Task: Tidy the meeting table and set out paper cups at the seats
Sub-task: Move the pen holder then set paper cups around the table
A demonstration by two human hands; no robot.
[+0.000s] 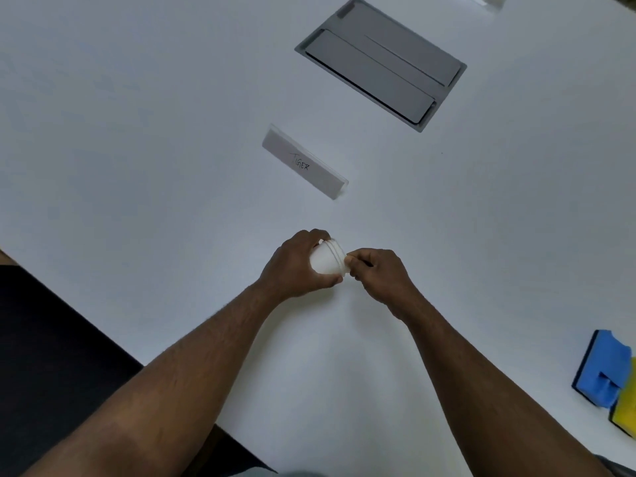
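A short stack of white paper cups (326, 259) lies on its side above the white meeting table (137, 132), rims pointing right. My left hand (296, 266) grips the stack around its body. My right hand (378, 270) pinches the rim of the outermost cup with thumb and fingertips. Both hands are over the table a little in front of a name card (304, 163) that reads "TIGER".
A grey cable hatch (382, 62) is set flush in the table beyond the name card. A blue sponge (604, 368) and a yellow sponge (626, 413) sit at the right edge. The table's near edge runs diagonally at lower left, with dark floor (51, 356) below.
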